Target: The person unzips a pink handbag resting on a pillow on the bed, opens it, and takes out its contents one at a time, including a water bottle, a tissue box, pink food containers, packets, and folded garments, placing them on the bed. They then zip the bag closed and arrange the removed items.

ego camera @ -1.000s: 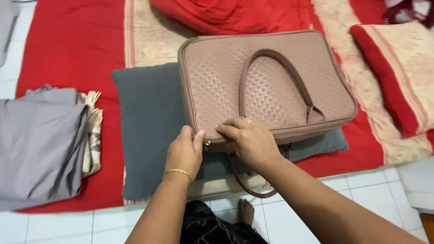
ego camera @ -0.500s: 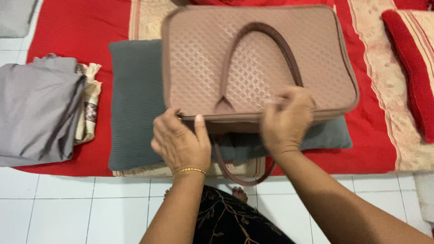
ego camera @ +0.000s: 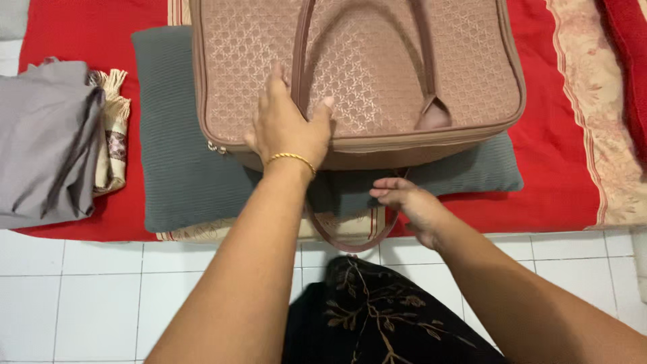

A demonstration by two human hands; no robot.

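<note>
A large pinkish-brown quilted bag (ego camera: pixel 377 61) with two strap handles lies flat on a grey cushion (ego camera: pixel 182 168). My left hand (ego camera: pixel 286 125), with a gold bracelet on the wrist, rests palm down on the bag's near top edge beside one handle strap, fingers spread. My right hand (ego camera: pixel 411 202) hovers lower, in front of the bag's near side, over the cushion edge and close to the hanging lower handle loop (ego camera: pixel 350 236); its fingers are loosely extended and hold nothing.
A red mat (ego camera: pixel 81 27) with a beige patterned border lies under the cushion. Folded grey cloth (ego camera: pixel 40 141) with a fringed piece sits at the left. White floor tiles (ego camera: pixel 101 296) run along the near side. My dark patterned garment (ego camera: pixel 377 317) is below.
The view has come closer to the bag. My left hand has moved from the bag's near edge up onto its top. My right hand has left the bag and dropped below it.
</note>
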